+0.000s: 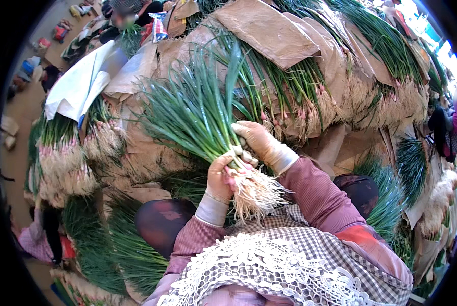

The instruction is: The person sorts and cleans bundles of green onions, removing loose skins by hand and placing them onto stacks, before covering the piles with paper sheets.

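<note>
A bunch of spring onions [200, 107] with long green leaves, pinkish bulbs and pale stringy roots is held up in front of me. Its leaves fan to the upper left, and the roots [256, 191] hang down toward my lap. My left hand [222, 176], in a pale glove, wraps round the stems just above the bulbs. On the bunch's right side my right hand [259, 143], gloved too, has its fingers bent against the stems close to the left hand. Part of the right fingertips is hidden among the stems.
Ahead rises a broad heap of spring onions [305, 84] layered with brown paper sheets [266, 30]. A white sheet [78, 84] covers more bunches at left. Further bunches [131, 245] lie beside my knees [164, 224]. Other people sit at the far left and right [453, 122].
</note>
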A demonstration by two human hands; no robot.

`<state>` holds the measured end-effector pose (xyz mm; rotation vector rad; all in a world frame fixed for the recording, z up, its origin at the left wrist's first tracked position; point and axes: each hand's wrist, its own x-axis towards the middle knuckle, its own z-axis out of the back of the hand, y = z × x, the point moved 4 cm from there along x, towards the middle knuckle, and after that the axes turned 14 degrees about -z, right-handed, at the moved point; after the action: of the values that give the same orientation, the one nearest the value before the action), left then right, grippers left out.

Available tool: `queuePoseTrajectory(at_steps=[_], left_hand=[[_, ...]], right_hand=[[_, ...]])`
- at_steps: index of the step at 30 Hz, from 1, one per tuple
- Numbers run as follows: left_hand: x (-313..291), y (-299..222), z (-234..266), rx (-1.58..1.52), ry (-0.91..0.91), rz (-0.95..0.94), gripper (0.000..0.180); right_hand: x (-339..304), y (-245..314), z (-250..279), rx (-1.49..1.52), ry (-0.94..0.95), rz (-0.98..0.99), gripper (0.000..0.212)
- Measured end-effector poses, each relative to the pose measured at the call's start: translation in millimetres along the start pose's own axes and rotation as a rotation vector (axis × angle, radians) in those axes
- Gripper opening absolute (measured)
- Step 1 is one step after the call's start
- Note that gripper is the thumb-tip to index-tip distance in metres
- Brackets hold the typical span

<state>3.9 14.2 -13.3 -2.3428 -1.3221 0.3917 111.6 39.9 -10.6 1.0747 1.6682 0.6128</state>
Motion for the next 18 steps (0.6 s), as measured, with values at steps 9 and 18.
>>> queuePoseTrajectory(at_steps=[9,18], left_hand=[[3,-10,-5,-0.036,0.003,-0.005,0.047],[1,-3,-3,-0.035,0.210,0.004,0.045]], right_hand=[[-21,-27,26,-1.484,-0.004,-0.245,0.041],[5,48,96,-0.947,-0.725,0.461,0.017]])
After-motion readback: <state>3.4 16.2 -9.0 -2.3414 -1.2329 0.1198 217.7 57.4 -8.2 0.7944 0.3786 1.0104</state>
